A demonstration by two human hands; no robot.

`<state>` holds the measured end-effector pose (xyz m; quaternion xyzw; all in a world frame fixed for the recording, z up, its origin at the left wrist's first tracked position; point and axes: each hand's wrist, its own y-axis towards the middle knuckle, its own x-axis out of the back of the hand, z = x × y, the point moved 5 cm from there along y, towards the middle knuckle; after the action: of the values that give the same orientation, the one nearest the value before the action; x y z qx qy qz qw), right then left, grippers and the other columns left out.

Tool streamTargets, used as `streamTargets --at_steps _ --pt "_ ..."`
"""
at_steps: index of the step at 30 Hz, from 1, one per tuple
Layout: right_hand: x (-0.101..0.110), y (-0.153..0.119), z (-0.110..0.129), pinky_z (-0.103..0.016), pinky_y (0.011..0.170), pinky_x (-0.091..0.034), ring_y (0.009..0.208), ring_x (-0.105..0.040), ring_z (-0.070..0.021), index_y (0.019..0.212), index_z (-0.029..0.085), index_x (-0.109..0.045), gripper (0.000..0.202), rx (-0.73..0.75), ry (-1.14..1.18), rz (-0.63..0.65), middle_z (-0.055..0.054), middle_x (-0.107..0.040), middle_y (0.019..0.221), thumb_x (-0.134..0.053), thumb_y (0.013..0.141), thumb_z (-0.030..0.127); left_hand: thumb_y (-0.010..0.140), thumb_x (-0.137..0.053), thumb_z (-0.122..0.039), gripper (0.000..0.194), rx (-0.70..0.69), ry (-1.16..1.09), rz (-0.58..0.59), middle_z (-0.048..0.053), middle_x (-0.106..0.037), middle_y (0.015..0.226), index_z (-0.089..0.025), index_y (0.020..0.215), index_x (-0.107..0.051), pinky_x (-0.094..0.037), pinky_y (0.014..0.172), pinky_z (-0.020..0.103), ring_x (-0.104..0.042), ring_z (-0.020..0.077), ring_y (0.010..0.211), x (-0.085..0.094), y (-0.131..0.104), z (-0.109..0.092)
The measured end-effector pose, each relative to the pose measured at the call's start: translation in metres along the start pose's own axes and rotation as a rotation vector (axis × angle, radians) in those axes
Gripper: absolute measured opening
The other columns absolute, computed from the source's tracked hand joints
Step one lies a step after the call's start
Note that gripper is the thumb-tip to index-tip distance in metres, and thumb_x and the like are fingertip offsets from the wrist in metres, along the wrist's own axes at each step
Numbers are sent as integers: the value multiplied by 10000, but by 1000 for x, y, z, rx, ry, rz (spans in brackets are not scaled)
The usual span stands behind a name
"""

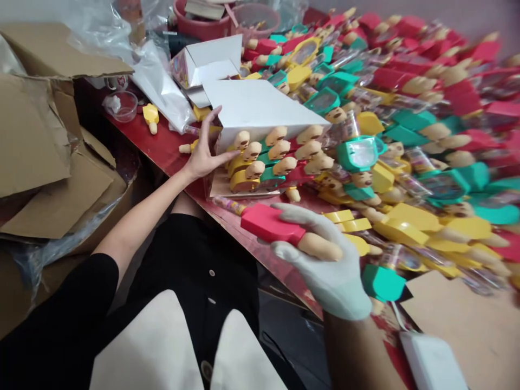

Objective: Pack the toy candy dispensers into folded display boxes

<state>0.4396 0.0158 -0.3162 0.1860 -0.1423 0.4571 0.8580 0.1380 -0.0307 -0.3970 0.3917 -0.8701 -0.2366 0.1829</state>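
Note:
My bare left hand [203, 149] grips the left side of a white cardboard box [266, 105], its thumb over the near end and its fingers up along the side. Yellow, green and red toys [279, 150] with beige animal-shaped ends are packed in rows inside, the ends facing me. My right hand [325, 260], in a pale glove, is closed on a red plastic toy [272, 223] with a beige end and a clear tube of small candies. It holds this toy tilted just in front of the box, above the table edge.
A large blurred heap of similar toys [410, 216] covers the right side of the red table [140, 141]. Another white box [211, 62], plastic bags and pink tubs [203, 24] stand behind. Torn cartons [36, 135] are at left, a white device [433, 360] at lower right.

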Motion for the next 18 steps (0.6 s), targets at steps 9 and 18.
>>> streamTargets --at_steps 9,18 --pt "-28 29 11 -443 981 -577 1072 -695 -272 1140 203 -702 379 457 -423 -488 -120 -705 1162 -812 826 385 992 -590 -482 324 200 -343 -75 17 -581 831 -181 889 -656 -492 955 310 -617 176 945 -12 -27 -10" --pt "-40 48 26 -467 980 -571 1005 -689 -273 1083 226 -704 375 275 -531 -503 -99 -717 1062 -724 874 537 976 -573 -579 419 141 -312 -80 10 -600 803 -181 877 -660 -510 832 285 -596 156 847 -14 -31 -21"
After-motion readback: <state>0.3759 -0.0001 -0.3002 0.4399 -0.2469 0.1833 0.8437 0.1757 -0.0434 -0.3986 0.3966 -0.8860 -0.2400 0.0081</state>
